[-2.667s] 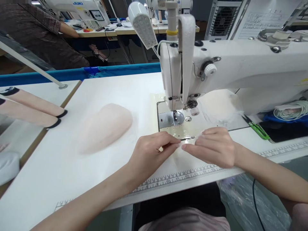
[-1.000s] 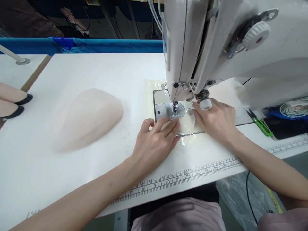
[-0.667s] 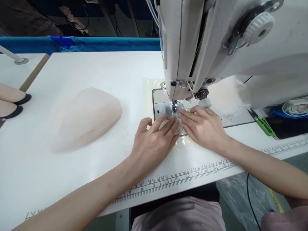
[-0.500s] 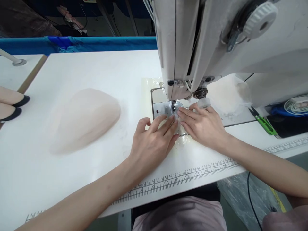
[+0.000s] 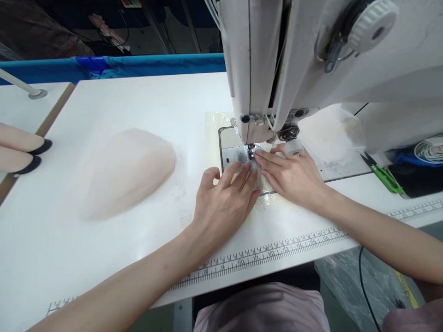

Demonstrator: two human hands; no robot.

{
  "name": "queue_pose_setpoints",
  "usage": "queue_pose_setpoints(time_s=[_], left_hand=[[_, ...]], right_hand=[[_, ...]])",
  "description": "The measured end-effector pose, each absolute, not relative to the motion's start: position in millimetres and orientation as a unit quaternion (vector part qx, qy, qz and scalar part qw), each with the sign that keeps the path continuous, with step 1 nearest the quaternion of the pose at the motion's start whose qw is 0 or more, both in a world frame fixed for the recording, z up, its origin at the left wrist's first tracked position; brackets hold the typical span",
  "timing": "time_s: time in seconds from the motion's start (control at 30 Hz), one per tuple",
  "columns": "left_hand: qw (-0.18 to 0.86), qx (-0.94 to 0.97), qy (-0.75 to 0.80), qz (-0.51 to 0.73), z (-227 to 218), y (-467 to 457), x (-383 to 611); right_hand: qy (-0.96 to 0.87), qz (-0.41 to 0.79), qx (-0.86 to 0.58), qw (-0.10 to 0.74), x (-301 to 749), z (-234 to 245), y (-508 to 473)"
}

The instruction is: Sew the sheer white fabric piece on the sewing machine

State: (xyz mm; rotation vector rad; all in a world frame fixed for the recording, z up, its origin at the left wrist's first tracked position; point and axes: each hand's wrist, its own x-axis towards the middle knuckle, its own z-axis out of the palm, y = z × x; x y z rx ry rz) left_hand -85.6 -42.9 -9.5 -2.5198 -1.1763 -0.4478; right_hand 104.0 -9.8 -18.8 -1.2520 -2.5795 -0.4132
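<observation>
1. Lays the left hand (image 5: 221, 203) palm-down at the near edge of the metal needle plate (image 5: 231, 156), with fingers loosely spread rather than clenched.
2. Holds the right hand (image 5: 299, 177) low on the opposite side, with extended fingertips close to the left hand's and just beside the presser foot (image 5: 251, 152).
3. Cannot tell about any grip of the right hand: with fingertips and thumb bunched near the plate, might be pinching thin material or merely pressing.
4. Includes, at the plate, a glossy, yellowish clear film (image 5: 212, 124) on the tabletop, reaching out past the left edge.
5. Places the presser foot directly ahead of both sets of fingertips, under the white sewing machine (image 5: 238, 55), with the ridged tension knob (image 5: 375, 27) high at right.
6. Shows a sheer beige fabric piece (image 5: 133, 168), rounded and pointed, flat on the white table (image 5: 34, 240), well left of both hands.
7. Shows a pale fabric stack (image 5: 325, 131) behind the right hand, beneath the machine arm.
8. Includes green-handled thread snips (image 5: 386, 180) farther right, near a coil of pale cord (image 5: 431, 150).
9. Includes a printed ruler scale (image 5: 242, 260) along the near table edge, beneath the forearms.
</observation>
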Motion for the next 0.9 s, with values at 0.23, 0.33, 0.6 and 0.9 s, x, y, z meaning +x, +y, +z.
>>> queue_pose_setpoints(time_s=[0.23,0.33,0.6,0.9], left_hand=[[0.153,-0.881,-0.417,-0.165,-11.3,-43.9,-85.6],[0.157,-0.879,-0.418,-0.168,-11.9,-43.4,-84.8],[0.139,-0.879,-0.424,-0.17,-12.8,-38.3,-86.4],[0.103,-0.886,-0.413,-0.185,-10.0,-38.6,-89.6]], right_hand=[[-0.885,-0.135,-0.43,0.121,105.6,-20.2,-9.2],[-0.884,-0.134,-0.43,0.125,106.3,-20.3,-8.8],[-0.882,-0.141,-0.431,0.129,107.8,-21.7,-4.7],[-0.899,-0.04,-0.408,0.153,113.5,6.6,-18.1]])
